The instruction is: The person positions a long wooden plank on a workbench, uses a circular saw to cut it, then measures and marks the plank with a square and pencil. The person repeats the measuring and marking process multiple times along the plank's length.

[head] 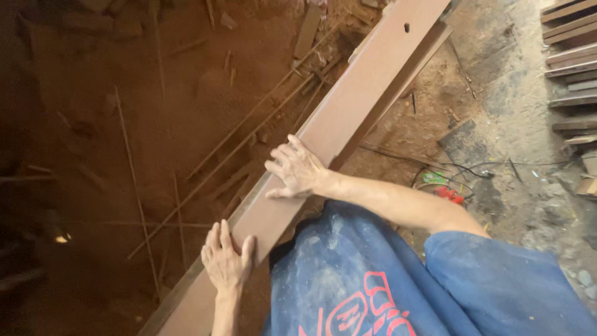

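Note:
A long reddish-brown wooden plank (348,106) runs diagonally from the lower left to the upper right, with a small hole near its far end. My left hand (227,261) lies flat on the plank's near part, fingers spread along its left edge. Farther up, my right hand (295,169) presses palm-down on the plank's top face, fingers apart. Neither hand wraps around the wood. My blue shirt (398,280) fills the lower right.
Red sawdust and thin wood strips (134,186) cover the ground to the left. Stacked planks (572,68) lie at the upper right. A black cable (472,167) and a red-and-green object (444,186) lie on the grey floor to the right.

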